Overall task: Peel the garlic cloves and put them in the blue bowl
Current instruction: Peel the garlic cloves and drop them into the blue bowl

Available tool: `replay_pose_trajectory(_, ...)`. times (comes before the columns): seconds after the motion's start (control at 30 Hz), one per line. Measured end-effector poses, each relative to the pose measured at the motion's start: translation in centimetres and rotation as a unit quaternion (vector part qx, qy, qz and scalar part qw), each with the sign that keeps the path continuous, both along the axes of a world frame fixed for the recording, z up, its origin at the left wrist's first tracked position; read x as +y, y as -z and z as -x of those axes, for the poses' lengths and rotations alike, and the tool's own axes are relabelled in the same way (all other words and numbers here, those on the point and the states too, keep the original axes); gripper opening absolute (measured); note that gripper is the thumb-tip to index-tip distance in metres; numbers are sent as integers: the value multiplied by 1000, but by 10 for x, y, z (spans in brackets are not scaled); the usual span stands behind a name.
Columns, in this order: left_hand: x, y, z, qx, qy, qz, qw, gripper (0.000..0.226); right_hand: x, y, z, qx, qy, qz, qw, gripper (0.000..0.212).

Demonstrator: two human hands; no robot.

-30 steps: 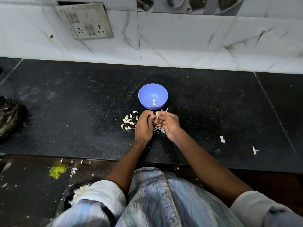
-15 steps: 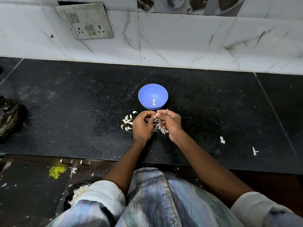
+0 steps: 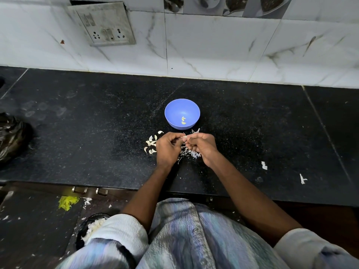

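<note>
Just in front of the bowl (image 3: pixel 182 113), my left hand (image 3: pixel 168 148) and right hand (image 3: pixel 202 145) pinch one clove (image 3: pixel 184 137) between curled fingers, mid-peel. Two peeled cloves (image 3: pixel 183 120) lie inside; unpeeled cloves (image 3: pixel 151 145) wait front-left of it, so most work remains.
</note>
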State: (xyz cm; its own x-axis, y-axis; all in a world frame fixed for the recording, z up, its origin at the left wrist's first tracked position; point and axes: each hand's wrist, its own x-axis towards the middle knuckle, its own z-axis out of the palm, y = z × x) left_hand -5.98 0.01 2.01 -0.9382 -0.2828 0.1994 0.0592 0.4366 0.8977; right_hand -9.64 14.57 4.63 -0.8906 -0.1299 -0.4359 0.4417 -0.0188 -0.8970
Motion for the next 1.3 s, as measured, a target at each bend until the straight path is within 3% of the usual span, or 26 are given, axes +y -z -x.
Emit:
replay_pose_trajectory(0.3, -5, 4, 4, -59, 42, 142, 987, 21, 4, 2, -2, 39, -41, -59, 997, 12)
replay_pose_trajectory(0.37, -2, 6, 6, -77, 29, 95, 992, 24, 3, 3, -2, 78, -40, -97, 991, 9)
replay_pose_trajectory(0.47, 8, 9, 9, -153, -13, -105, 983, 26, 0, 3, -3, 159, -45, -156, 974, 10)
replay_pose_trajectory(0.53, 9, 10, 8, -162, -19, -160, 973, 25, -2, 3, -3, 179, -45, -166, 969, 13)
replay_pose_trajectory(0.67, -5, 8, 6, -47, 22, 34, 998, 31, -5, -8, -1, 66, -51, -103, 991, 11)
replay_pose_trajectory(0.8, -12, -2, 6, 58, 101, 218, 969, 33, -3, -11, 7, -144, -22, 31, 989, 15)
replay_pose_trajectory(0.87, -13, -2, 8, 66, 119, 251, 958, 29, -3, -7, 8, -174, -26, 40, 984, 16)
replay_pose_trajectory(0.93, -11, 4, 12, 22, 85, 159, 983, 25, -3, -5, 6, -110, -31, 16, 993, 16)
replay_pose_trajectory(1.0, -5, 5, 15, -53, 46, -19, 997, 21, -2, -2, 6, 24, -41, -57, 997, 11)
replay_pose_trajectory(1.1, 7, -4, 17, -163, 2, -243, 956, 26, 3, 5, 9, 211, -89, -153, 961, 11)
replay_pose_trajectory(1.17, 11, -7, 16, -205, -9, -329, 922, 31, 4, 8, 12, 242, -100, -172, 950, 13)
replay_pose_trajectory(1.23, 10, -2, 14, -181, -10, -298, 937, 27, 3, 5, 11, 186, -96, -151, 966, 11)
replay_pose_trajectory(1.3, 3, 4, 13, -94, 14, -142, 985, 22, -1, -2, 9, 47, -74, -56, 995, 14)
